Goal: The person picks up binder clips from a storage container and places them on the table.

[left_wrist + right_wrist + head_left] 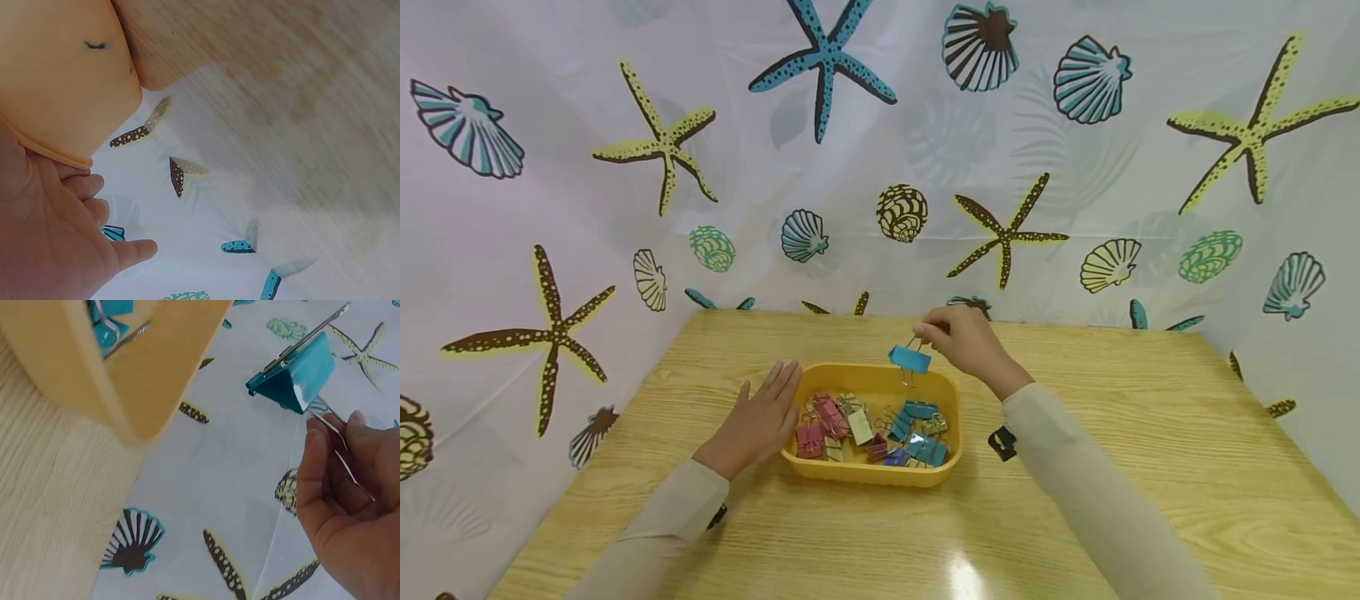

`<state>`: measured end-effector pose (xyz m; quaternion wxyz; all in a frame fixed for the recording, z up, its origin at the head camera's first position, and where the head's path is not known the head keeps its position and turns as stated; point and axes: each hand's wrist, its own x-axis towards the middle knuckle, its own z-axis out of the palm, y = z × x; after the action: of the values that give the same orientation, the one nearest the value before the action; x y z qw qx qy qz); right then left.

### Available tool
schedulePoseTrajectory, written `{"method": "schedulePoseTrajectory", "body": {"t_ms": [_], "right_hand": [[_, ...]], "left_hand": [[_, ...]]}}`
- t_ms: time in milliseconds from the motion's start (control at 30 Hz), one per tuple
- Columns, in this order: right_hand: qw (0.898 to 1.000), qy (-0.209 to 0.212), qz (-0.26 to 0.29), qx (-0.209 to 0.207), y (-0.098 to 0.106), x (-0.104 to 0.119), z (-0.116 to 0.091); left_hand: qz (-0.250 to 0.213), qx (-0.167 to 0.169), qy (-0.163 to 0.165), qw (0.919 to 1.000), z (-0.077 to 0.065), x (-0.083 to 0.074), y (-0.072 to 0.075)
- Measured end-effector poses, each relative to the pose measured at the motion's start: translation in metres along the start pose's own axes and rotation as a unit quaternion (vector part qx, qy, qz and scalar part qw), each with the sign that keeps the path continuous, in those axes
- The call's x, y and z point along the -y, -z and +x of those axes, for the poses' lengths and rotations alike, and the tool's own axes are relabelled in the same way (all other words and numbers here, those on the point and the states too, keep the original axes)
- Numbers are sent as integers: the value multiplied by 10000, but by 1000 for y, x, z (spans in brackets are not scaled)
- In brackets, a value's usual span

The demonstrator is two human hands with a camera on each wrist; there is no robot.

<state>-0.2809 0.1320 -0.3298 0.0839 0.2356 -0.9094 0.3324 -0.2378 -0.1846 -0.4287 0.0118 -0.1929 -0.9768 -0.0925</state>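
A blue binder clip (910, 358) hangs over the back right part of a yellow plastic bin (872, 473). My right hand (966, 342) pinches it by one wire handle; the right wrist view shows the clip's triangular body (312, 372) and its other handle pointing away. Against the bin's left rim rests my left hand (756, 425), its fingers extended. In the left wrist view that hand (56, 231) lies right at the bin's rim (56, 156). Inside the bin are pink binder clips (829, 415) on the left and more blue clips (927, 450) on the right.
Pale yellow clips (860, 425) and a purple one (897, 457) lie among the others in the bin. The bin stands on a wooden table (850, 542). Behind the table hangs a white curtain (865, 158) printed with starfish and shells.
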Motion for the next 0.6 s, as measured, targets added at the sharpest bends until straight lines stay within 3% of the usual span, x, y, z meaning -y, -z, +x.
{"method": "schedulePoseTrajectory", "body": {"t_ms": [167,333,600], "right_hand": [[9983,-411,301,-296,17,-18,-9],[9968,-652,181,-427,28,-46,-19],[9953,-884,-387,-17,29,-88,-30]], "left_hand": [[20,-63,-49,10000,0,2,-2],[-1,-186,-146,9997,1,3,-3],[1,-138,-130,9998,2,4,-5]]}}
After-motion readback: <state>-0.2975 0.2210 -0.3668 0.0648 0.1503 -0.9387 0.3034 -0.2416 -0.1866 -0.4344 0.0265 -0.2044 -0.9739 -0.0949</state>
